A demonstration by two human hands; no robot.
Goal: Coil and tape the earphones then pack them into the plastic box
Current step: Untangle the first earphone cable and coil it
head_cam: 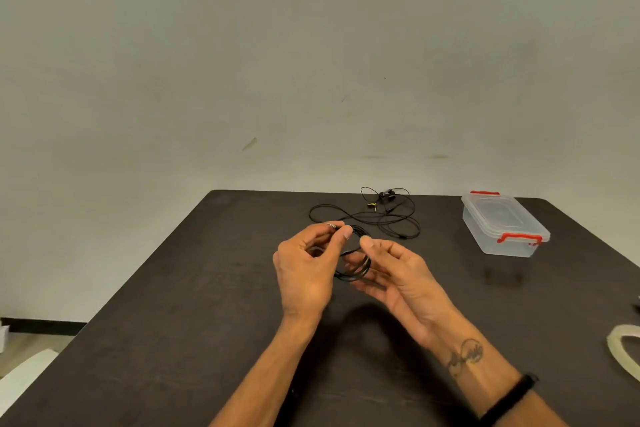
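A black earphone cable is wound into a small coil held above the dark table between both hands. My left hand pinches the metal jack plug at the coil's end with thumb and fingers. My right hand cups the coil from the right, thumb on top, fingers beneath. A second black earphone set lies loose and tangled farther back. The clear plastic box with red latches stands closed at the back right.
A roll of clear tape lies at the table's right edge. A small dark item shows just above it at the frame border. A bare wall stands behind the table, and floor shows at the lower left.
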